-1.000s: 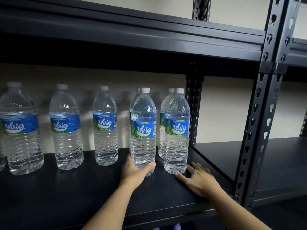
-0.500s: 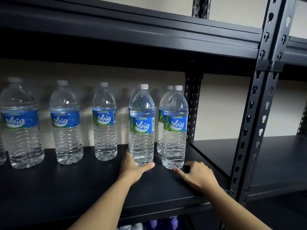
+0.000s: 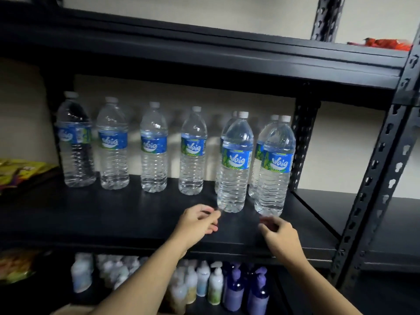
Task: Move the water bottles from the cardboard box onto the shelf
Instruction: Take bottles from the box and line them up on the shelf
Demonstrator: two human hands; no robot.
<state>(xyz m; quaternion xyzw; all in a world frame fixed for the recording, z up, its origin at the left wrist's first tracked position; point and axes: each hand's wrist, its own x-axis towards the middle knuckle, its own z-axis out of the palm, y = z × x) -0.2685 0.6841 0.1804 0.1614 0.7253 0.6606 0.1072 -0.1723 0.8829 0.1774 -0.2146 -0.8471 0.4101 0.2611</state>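
Several clear water bottles with blue labels stand upright on the black shelf (image 3: 136,214). Two front bottles stand at the right: one (image 3: 235,162) and another (image 3: 273,167) beside the rear post, each with a bottle close behind it. My left hand (image 3: 196,222) hovers just below and left of the first front bottle, fingers loosely curled, holding nothing. Just under the second front bottle is my right hand (image 3: 280,235), fingers relaxed and also empty. Neither hand touches a bottle. A pale corner at the bottom edge may be the cardboard box (image 3: 68,311).
Small white and purple bottles (image 3: 216,285) crowd the shelf below. Yellow snack bags (image 3: 20,176) lie at the left. A black perforated upright (image 3: 372,185) stands at the right, with an adjoining dark shelf (image 3: 375,214) beyond. Something red (image 3: 384,43) lies on the top shelf.
My left hand has let go of the front bottle and pulled back. My right hand has lifted off the shelf and drawn back. The view has tilted down and moved away.
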